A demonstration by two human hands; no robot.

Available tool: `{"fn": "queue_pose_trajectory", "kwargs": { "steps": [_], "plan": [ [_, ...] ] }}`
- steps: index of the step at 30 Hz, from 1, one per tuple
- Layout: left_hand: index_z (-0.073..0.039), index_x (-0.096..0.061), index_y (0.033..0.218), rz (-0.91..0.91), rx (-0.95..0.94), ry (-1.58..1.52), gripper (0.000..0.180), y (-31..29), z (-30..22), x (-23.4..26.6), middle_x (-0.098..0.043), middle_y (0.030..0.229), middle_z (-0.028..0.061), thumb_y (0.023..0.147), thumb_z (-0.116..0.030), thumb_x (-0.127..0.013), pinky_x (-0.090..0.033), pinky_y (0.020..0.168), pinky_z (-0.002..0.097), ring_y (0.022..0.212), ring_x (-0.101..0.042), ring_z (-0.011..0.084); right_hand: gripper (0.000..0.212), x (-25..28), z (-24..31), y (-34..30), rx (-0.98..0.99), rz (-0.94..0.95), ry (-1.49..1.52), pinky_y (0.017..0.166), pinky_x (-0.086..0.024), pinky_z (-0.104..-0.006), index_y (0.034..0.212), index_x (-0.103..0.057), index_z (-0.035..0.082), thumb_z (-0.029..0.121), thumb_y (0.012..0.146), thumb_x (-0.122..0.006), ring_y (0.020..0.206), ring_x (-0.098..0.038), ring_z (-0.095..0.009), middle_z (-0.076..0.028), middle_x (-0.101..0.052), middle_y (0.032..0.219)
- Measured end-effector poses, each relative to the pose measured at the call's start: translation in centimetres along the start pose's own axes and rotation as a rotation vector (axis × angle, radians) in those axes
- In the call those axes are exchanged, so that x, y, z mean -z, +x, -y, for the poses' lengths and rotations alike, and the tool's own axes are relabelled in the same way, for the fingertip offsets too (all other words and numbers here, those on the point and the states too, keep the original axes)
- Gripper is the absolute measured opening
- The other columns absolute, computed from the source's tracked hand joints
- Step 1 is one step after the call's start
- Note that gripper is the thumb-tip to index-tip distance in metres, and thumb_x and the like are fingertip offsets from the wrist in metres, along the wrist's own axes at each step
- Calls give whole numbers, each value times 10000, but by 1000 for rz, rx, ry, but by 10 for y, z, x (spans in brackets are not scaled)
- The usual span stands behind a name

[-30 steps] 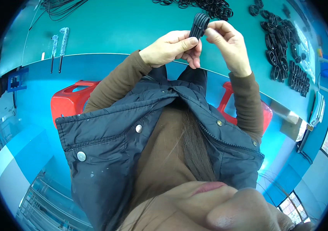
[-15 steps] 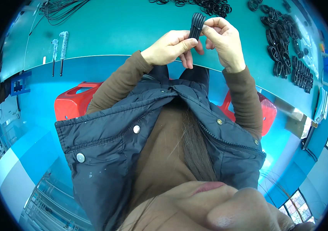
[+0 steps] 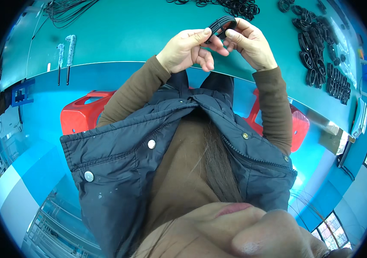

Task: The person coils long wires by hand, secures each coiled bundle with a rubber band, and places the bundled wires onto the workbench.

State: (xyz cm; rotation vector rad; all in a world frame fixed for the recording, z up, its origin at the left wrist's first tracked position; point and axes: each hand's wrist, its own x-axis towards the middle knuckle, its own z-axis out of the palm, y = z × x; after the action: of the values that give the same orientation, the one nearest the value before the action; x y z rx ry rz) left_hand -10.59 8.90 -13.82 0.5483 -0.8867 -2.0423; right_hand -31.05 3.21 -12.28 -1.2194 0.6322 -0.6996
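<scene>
Between my two hands, above the near edge of the green table, is a coiled black cable, its strands gathered into a flattened loop. My left hand pinches the coil's left end between thumb and forefinger, while its other fingers curl loosely below. At the right end my right hand grips the coil with thumb and fingertips. Part of the coil is hidden behind the fingers.
Many coiled black cables lie in rows on the table's right side, beside clear plastic. More black cables are heaped at the far edge, loose ones at far left. Two plastic-wrapped rods overhang the near edge. I sit on a red stool.
The coil has turned from upright to a slanted position, so its looped opening shows. My left hand has shifted slightly up and left, and the right hand's grip has moved to the right end.
</scene>
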Motion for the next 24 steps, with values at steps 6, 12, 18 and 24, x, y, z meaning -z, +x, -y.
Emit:
{"fn": "queue_pose_trajectory", "kwargs": {
  "steps": [6,12,18,24],
  "plan": [
    [-16,-473,1077,-138,-53,68,363,-5,11,-17,-614,957,233,983,-359,-402,-550,517,294,615,-654,235,276,-5,-9,0,7,-43,142,753,-523,-279,1110,-562,-11,152,891,-601,827,-601,-134,-61,-606,984],
    [-22,-448,1121,-230,-95,241,306,-3,14,-13,-606,916,173,966,-284,-476,-545,529,279,632,-651,201,245,-4,-10,-3,-2,-117,135,726,-543,-276,1116,-560,-15,96,898,-576,882,-620,-165,-79,-616,1006],
    [29,-580,1015,-331,-276,595,221,5,27,-6,-547,993,79,895,-154,-608,-557,653,259,811,-629,161,336,-2,-19,-7,-66,-228,234,752,-550,-304,1149,-497,-45,95,869,-618,927,-628,-203,-139,-609,1019],
    [46,-659,929,-273,-363,539,137,7,27,6,-536,1051,103,861,-69,-628,-548,766,269,894,-596,168,458,-21,-17,-15,-3,-299,187,676,-523,-255,1202,-425,-40,82,830,-664,875,-629,-179,-151,-590,1044]
  ]
}}
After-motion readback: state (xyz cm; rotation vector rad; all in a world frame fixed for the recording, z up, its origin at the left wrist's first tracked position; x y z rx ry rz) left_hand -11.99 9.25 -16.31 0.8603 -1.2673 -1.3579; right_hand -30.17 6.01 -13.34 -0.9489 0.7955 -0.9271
